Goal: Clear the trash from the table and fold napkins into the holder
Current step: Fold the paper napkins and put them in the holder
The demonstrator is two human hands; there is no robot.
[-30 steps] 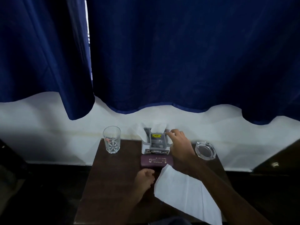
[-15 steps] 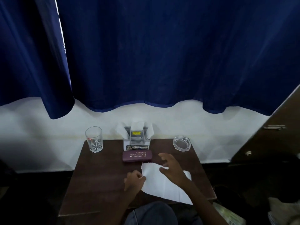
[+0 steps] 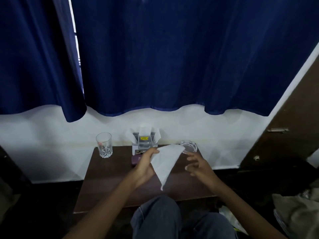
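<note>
Your left hand [image 3: 144, 167] has lifted the white napkin [image 3: 164, 163] off the table [image 3: 107, 178] (pinched, hanging as 1 triangle) while your right hand [image 3: 198, 166] waits with fingers loose, so folding for the holder [image 3: 144, 144] can begin.

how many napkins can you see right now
4: one napkin held up by the left hand above the table; three standing in the holder, at left, middle, right. More may be hidden.

Left hand [image 3: 144, 167] grips white napkin [image 3: 165, 161] above dark table [image 3: 107, 171]; right hand [image 3: 198, 165] spread beside it, holder [image 3: 144, 144] behind.
</note>
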